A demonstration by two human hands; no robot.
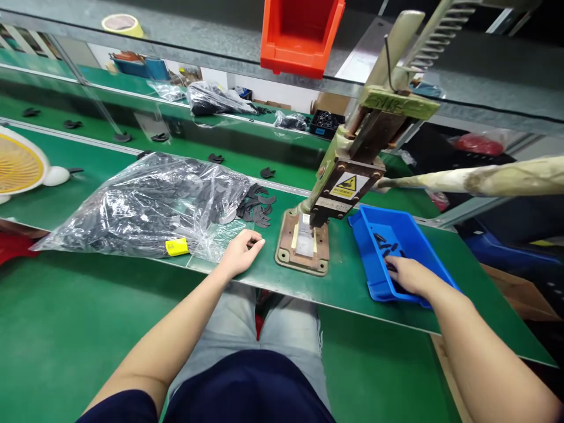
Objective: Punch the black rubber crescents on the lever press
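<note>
My left hand (241,251) rests on the green bench, fingers curled in a pinch on a small dark part, just left of the hand press's base plate (303,245). A clear plastic bag (145,205) full of black curved parts lies to its left, with loose black parts (256,207) spilled at its mouth. My right hand (408,275) reaches down into the blue tray (374,258), which holds a few black parts (388,247); its fingertips are hidden inside the tray. The hand press (352,170) stands between my hands.
The press's long lever (484,179) sticks out to the right above the tray. A red bin (299,35) sits on the shelf above. A yellow fan (17,167) is at far left. More black parts lie on the conveyor belt (88,126) behind.
</note>
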